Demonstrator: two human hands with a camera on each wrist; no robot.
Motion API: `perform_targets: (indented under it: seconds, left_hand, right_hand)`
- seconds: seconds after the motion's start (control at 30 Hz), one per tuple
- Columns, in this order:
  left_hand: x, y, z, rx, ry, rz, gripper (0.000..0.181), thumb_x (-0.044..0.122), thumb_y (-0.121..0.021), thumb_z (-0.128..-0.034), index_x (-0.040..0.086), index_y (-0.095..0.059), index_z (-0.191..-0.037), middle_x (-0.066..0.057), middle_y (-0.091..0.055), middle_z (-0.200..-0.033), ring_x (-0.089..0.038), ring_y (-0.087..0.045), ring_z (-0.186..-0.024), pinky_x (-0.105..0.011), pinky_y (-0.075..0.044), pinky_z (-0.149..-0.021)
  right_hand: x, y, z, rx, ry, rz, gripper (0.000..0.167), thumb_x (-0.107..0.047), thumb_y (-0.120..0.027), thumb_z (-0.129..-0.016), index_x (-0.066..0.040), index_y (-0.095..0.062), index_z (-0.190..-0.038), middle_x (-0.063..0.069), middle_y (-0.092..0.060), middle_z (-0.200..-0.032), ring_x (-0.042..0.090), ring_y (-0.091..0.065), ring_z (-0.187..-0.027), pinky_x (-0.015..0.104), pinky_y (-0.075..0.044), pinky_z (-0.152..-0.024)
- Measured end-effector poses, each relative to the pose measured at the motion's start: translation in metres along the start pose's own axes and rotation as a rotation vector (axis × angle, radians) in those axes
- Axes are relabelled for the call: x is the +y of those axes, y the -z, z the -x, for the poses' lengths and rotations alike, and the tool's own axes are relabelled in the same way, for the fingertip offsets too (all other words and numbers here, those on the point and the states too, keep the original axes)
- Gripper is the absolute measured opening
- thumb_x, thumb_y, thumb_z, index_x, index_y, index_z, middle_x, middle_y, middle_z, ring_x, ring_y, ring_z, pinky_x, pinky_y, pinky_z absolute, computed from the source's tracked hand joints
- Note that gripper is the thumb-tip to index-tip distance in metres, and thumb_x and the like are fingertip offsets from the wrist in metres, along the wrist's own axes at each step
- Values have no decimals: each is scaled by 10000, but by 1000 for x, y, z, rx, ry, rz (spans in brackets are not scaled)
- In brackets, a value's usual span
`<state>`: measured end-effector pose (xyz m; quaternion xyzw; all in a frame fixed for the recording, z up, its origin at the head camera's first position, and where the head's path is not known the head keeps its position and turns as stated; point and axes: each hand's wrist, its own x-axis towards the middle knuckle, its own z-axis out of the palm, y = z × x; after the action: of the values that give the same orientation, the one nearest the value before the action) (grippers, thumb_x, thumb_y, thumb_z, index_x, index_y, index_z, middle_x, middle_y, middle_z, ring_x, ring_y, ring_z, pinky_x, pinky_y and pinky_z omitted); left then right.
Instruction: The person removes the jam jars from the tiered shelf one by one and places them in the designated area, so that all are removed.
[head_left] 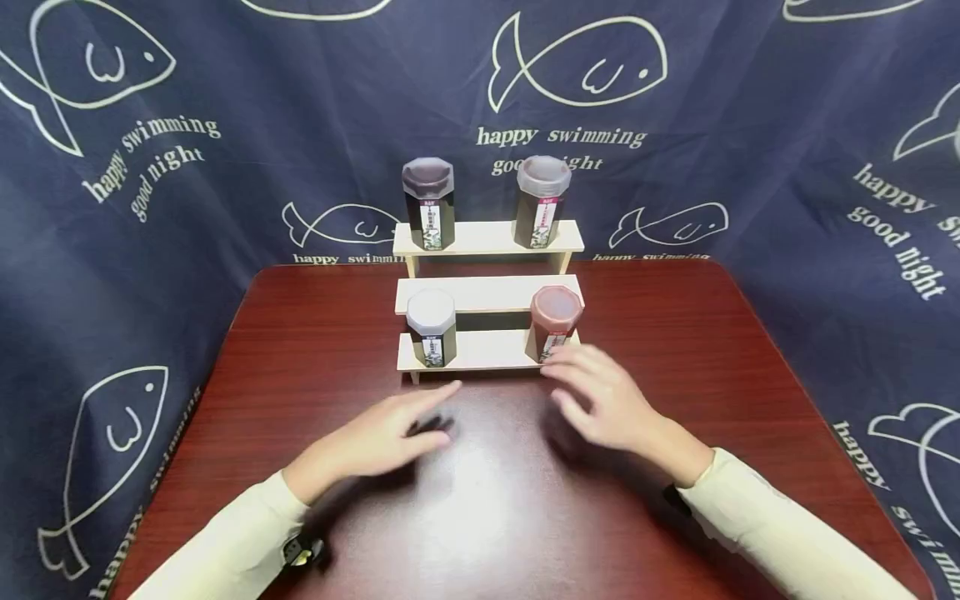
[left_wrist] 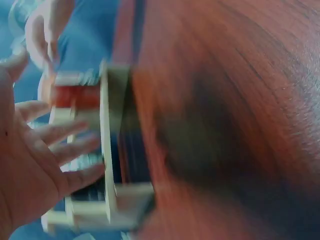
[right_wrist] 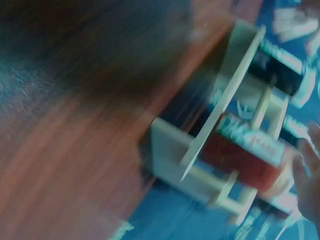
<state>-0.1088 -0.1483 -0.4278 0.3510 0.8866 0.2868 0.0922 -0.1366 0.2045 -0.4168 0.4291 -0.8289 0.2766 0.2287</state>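
My left hand (head_left: 375, 437) hovers over the table in front of the rack, fingers extended and thumb apart. In the left wrist view the fingers look spread and hold nothing. My right hand (head_left: 603, 400) is by the lower right of the rack, its loosely bent fingers in front of a red-lidded jar (head_left: 555, 312). Whether the fingertips touch that jar is unclear; the right wrist view is blurred. A white-lidded jar (head_left: 432, 312) stands at the left of the same bottom step, nearest to the left hand. The three-step wooden rack (head_left: 487, 293) stands on the table.
On the top step are a dark-lidded jar (head_left: 429, 204) at left and a pale-lidded jar (head_left: 542, 204) at right. The dark red table (head_left: 315, 350) has rounded corners. A blue cloth (head_left: 360, 92) with fish drawings hangs behind it and at both sides.
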Motion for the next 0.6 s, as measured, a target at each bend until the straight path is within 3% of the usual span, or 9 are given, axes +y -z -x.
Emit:
perform_targets:
  seconds: [0.1, 0.17, 0.27, 0.33, 0.47, 0.6]
  left_hand:
    - [-22, 7, 10, 170, 107, 151, 422, 233, -645, -995, 88, -609, -1390, -85, -680, -1279, -229, -636, -1162, -458, -488, -1001]
    - [-40, 10, 13, 267, 187, 193, 327, 173, -650, -987, 51, -672, -1290, -102, -720, -1184, -241, -678, -1065, -462, -525, -940]
    - [-67, 14, 7, 349, 275, 264, 409, 149, -666, -975, 20, -603, -1358, -155, -692, -1222, -309, -658, -1109, -488, -502, -970]
    - [-81, 15, 0, 359, 303, 354, 572, 142, -686, -961, 16, -469, -1475, -225, -637, -1296, -374, -628, -1155, -508, -474, -1005]
    - [-98, 14, -16, 308, 287, 500, 893, 110, -726, -928, 90, -162, -1621, -312, -482, -1447, -458, -527, -1267, -536, -401, -1073]
    - [-105, 10, -27, 301, 258, 632, 1015, 36, -714, -919, 164, -8, -1638, -338, -380, -1512, -480, -437, -1341, -550, -364, -1093]
  right_hand:
    - [11, 3, 0, 291, -136, -76, 264, 31, -641, -785, 44, -715, -1038, 176, -684, -1045, 270, -621, -1001, 292, -458, -964]
    - [16, 8, -1, 378, -310, -173, 288, 112, -624, -789, 87, -684, -1069, 210, -662, -1033, 168, -615, -957, 196, -466, -899]
    - [20, 16, -3, 384, -566, -336, 389, 193, -615, -801, 141, -611, -1186, 260, -620, -1100, 39, -586, -954, 136, -472, -834]
    - [24, 16, -5, 367, -662, -431, 429, 212, -603, -822, 171, -559, -1247, 292, -595, -1151, 29, -585, -984, 154, -496, -824]
    - [40, 2, 0, 339, -704, -501, 482, 203, -604, -832, 153, -525, -1305, 304, -575, -1239, 125, -602, -1050, 180, -514, -847]
    - [49, -17, 4, 309, -703, -576, 529, 192, -615, -842, 109, -497, -1351, 275, -562, -1294, 190, -585, -1125, 219, -508, -909]
